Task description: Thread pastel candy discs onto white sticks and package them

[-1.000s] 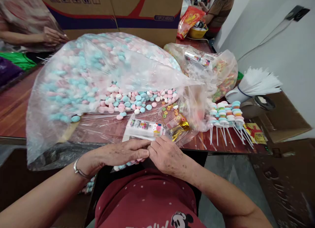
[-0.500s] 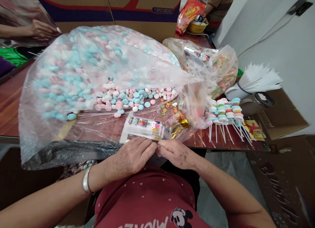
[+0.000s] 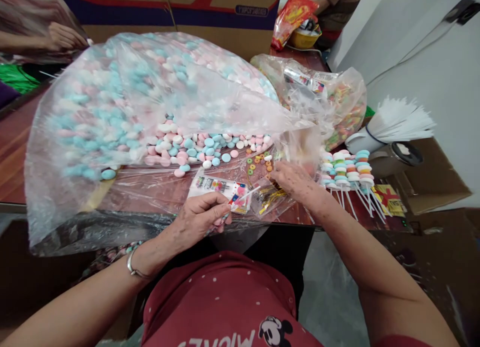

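My left hand (image 3: 204,212) is closed at the table's front edge around a candy lollipop. Its white stick (image 3: 245,197) points up and right from my fingers, and a bit of its coloured, wrapped end shows beneath them; the rest is hidden. My right hand (image 3: 294,182) reaches down with bent fingers pressed together by the gold twist ties (image 3: 272,203) and the small ring candies (image 3: 258,159). What its fingertips hold, if anything, is hidden. Behind my left hand lies a stack of printed clear wrappers (image 3: 215,184).
A big clear bag (image 3: 157,82) of pink, blue and white candies spreads over the table. On the right stand finished candy sticks (image 3: 348,169), a mug of white sticks (image 3: 360,142) and a bag of ring candies (image 3: 347,107). A co-worker's hand (image 3: 65,37) is at far left.
My hands have parted from their meeting point at the table edge. My right hand has moved up and right to the twist ties; the stick now shows in my left hand.
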Available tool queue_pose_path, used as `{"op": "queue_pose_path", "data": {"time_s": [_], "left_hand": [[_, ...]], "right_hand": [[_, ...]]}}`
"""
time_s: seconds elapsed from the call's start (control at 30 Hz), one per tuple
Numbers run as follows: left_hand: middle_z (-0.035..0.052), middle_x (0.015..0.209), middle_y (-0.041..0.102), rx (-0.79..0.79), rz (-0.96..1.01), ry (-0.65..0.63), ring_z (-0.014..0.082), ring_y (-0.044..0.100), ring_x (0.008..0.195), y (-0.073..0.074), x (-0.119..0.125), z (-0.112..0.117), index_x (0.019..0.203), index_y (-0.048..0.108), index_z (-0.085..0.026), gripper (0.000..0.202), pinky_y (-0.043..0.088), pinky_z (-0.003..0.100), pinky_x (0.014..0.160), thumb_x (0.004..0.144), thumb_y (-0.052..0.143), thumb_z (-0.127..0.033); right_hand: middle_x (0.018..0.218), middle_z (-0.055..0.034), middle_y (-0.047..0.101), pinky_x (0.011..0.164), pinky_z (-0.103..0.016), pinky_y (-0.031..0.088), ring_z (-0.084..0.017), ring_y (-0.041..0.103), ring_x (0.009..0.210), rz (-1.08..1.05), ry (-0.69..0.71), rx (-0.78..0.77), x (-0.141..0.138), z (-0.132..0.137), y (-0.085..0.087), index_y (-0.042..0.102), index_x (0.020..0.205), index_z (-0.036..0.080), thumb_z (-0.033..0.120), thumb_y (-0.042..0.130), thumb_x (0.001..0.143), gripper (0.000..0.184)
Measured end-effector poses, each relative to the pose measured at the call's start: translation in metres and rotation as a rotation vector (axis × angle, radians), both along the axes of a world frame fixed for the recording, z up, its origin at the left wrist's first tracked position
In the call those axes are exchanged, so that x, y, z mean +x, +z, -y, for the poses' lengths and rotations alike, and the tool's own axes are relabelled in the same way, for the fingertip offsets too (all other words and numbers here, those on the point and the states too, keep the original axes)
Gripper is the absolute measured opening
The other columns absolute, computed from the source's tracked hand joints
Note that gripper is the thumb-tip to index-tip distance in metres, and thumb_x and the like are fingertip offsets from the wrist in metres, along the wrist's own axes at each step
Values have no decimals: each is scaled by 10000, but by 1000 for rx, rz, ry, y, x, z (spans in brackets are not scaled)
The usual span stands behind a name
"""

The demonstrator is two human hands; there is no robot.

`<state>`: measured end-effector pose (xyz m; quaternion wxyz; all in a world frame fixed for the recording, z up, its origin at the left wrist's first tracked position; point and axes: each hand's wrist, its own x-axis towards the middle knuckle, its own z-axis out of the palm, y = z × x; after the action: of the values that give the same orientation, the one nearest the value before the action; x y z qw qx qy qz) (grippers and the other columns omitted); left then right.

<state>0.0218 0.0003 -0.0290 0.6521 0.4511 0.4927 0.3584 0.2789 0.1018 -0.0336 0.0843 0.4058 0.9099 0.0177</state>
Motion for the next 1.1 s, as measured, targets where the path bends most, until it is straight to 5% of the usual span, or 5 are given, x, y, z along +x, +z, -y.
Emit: {"op": "queue_pose_path", "data": {"time_s": [0.3, 0.63, 0.9, 1.1], "left_hand": [[2, 593, 661, -71, 72, 75, 63, 529, 435, -6, -5, 2, 700, 596, -152, 253, 338, 144, 407, 736, 713, -374], [-4, 588, 657, -60, 130, 81, 72, 529, 424, -7, -2, 4, 711, 575, -160, 251, 300, 158, 395, 746, 708, -370], [4, 595, 659, -78, 125, 54, 68, 524, 423, -8, 5, 6, 695, 576, -156, 287, 307, 161, 391, 733, 725, -398], [1, 586, 658, -88, 145, 79, 61, 521, 413, -12, 3, 7, 701, 580, -150, 278, 298, 149, 386, 738, 723, -385]], "right_hand": [[867, -86, 659, 614, -289, 282, -195, 546, 825, 32, 5, 22, -3, 4, 19, 676, 918, 157, 122, 453, 929, 227], [908, -106, 666, 656, -294, 333, -209, 585, 817, 14, -187, 100, 4, -3, 15, 614, 1012, 150, 126, 415, 929, 218], [941, -156, 638, 699, -331, 406, -256, 591, 854, -7, -253, 138, -13, 6, -12, 629, 1002, 129, 103, 392, 916, 254], [923, -130, 640, 643, -318, 392, -217, 581, 741, -63, -405, 90, -7, -3, 5, 656, 944, 166, 159, 391, 916, 267]]}}
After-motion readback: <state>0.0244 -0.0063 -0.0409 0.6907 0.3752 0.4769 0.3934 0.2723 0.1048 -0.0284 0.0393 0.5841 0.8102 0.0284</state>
